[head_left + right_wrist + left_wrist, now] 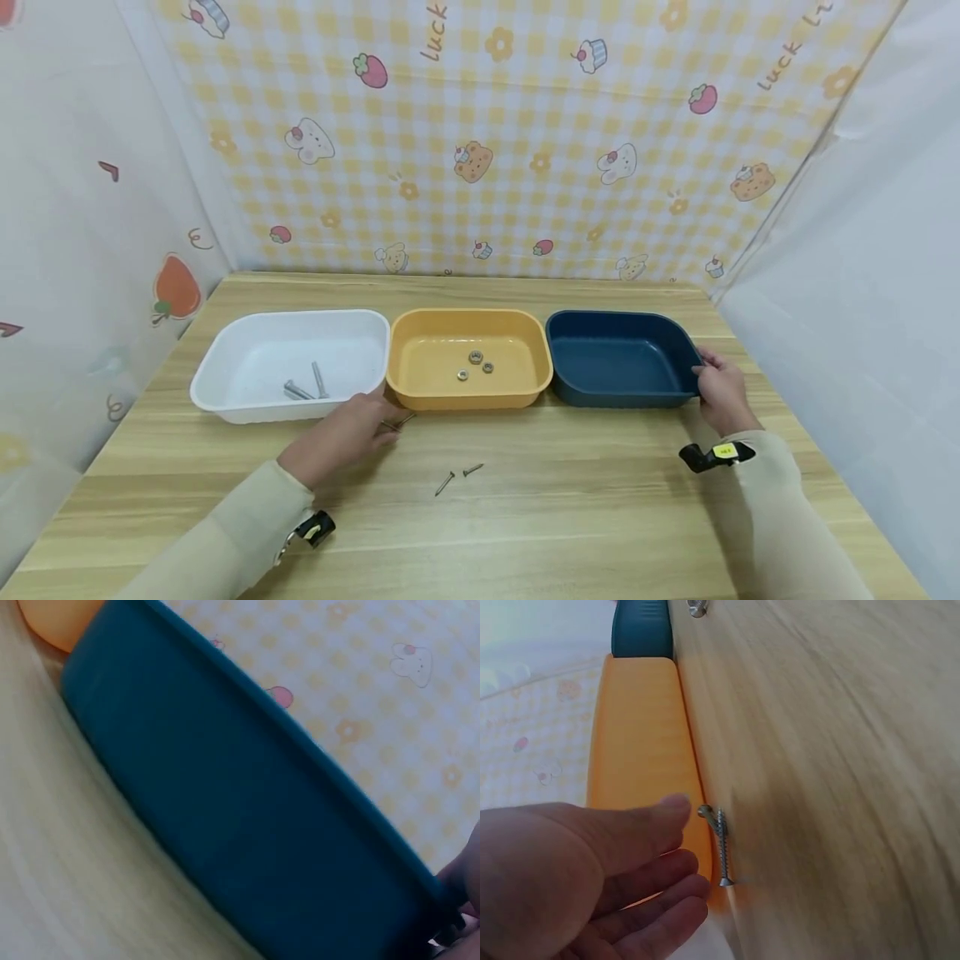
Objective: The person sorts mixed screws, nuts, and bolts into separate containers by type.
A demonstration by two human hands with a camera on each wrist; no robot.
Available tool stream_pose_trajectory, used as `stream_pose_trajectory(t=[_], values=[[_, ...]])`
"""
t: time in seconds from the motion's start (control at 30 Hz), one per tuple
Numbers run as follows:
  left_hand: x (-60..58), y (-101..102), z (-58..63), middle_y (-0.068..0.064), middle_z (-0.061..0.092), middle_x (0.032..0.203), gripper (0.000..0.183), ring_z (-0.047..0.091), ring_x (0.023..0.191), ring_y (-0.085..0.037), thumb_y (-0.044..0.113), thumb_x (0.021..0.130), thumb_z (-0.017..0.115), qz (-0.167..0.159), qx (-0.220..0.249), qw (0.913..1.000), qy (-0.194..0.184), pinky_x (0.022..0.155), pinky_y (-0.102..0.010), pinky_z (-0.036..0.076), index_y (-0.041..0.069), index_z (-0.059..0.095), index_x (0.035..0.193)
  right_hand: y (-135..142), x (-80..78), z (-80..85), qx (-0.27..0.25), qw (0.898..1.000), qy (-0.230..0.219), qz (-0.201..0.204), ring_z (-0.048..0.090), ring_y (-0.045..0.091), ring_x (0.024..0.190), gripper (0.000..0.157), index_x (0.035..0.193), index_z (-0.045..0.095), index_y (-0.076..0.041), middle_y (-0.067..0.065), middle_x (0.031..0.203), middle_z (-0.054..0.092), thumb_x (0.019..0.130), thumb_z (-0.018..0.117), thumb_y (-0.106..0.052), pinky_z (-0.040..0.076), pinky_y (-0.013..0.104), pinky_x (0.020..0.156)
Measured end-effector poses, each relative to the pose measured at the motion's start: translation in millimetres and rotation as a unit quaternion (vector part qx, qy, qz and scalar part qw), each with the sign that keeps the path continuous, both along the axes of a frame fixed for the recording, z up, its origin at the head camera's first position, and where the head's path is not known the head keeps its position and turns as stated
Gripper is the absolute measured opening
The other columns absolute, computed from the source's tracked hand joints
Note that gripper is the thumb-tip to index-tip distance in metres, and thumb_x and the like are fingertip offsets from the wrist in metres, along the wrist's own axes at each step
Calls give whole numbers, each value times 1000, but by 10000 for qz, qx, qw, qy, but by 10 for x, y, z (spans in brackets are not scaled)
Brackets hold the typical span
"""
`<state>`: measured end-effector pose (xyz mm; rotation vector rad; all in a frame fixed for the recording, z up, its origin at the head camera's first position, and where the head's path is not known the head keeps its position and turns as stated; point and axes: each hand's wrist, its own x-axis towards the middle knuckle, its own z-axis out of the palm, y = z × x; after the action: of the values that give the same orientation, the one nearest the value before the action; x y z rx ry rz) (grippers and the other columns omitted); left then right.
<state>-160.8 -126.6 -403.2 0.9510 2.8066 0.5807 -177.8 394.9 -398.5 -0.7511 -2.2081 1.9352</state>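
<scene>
My left hand [348, 437] is low over the table in front of the gap between the white tray [240, 408] and the yellow tray [468, 402]. Its thumb and fingers are apart, nothing between them. Two crossed screws [724, 859] lie just beyond its fingertips, by the yellow tray's base. Two more screws [445, 483] lie nearer the front of the table. At the right, my right hand [723, 392] grips the right end of the dark blue tray [622, 398], thumb at the rim; its fingers are partly hidden in the right wrist view.
Several silver bolts [300, 390] lie in the white tray. Three nuts [476, 357] sit in the yellow tray. All three trays stand side by side on the wooden table [570, 500]. A checked, patterned cloth [540, 117] hangs behind, with pale sheets at both sides.
</scene>
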Motion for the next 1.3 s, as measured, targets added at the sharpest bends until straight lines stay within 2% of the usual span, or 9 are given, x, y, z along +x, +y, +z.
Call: stream_pose_trajectory(t=[0.07,0.17,0.33,0.63,0.77,0.9,1.0,1.1,1.3], values=[[-8,-7,-22,4,59,84,13,50,72,-10,8,83,76,-71,-26,9999,68,66,-29,49,11,73,96,-7,4,-25,53,10000,32,55,28,20,137,56,153,21,-3,15,158,18,99,31,0,34,24,106],[-17,-17,-33,6,56,77,10,48,68,-9,6,83,76,-128,0,9999,57,61,-26,47,13,71,88,-4,22,-37,149,9998,68,78,26,21,138,57,153,22,-2,15,158,18,97,30,3,33,24,106],[-29,-22,-39,11,55,67,18,47,62,-6,0,82,75,-182,-21,9998,13,57,-23,46,16,68,76,-8,50,-62,427,9990,-38,87,26,25,138,57,152,23,-1,17,157,19,96,30,5,32,28,109],[-54,-29,-57,11,59,69,19,49,65,-4,1,80,77,-327,-86,9992,224,59,-22,48,16,68,73,-41,84,-88,530,9983,58,225,26,29,139,56,152,21,1,20,156,21,97,30,5,30,36,111],[-63,-25,-43,11,53,65,27,46,62,-5,-5,80,73,-416,-23,9989,211,55,-21,44,17,64,67,-40,91,-82,490,9983,111,297,21,31,142,56,153,17,1,21,157,17,99,29,3,28,38,112],[-68,-14,-26,10,43,59,33,39,58,-5,-12,78,64,-494,-95,9986,166,52,-21,37,15,56,61,-41,85,-76,437,9981,169,390,18,32,143,55,153,14,0,20,158,14,100,28,1,26,40,113],[-64,4,-9,9,41,59,31,38,58,-6,-11,78,61,-471,-258,9985,64,52,-21,36,15,54,63,-41,80,-76,421,9978,208,473,18,32,143,55,153,14,1,20,158,13,100,27,1,25,40,113],[-52,50,13,9,45,65,28,41,61,-6,-4,85,62,-497,-338,9982,-36,55,-22,38,17,54,69,-33,80,-79,424,9975,217,516,18,32,143,55,153,14,1,20,158,13,100,28,0,26,40,113],[-46,245,115,8,55,75,13,48,67,-4,3,93,61,-1098,131,9935,-276,62,-23,45,13,61,84,-5,94,-81,403,9973,221,566,18,32,143,55,154,14,0,21,158,12,101,28,-2,27,39,113]])
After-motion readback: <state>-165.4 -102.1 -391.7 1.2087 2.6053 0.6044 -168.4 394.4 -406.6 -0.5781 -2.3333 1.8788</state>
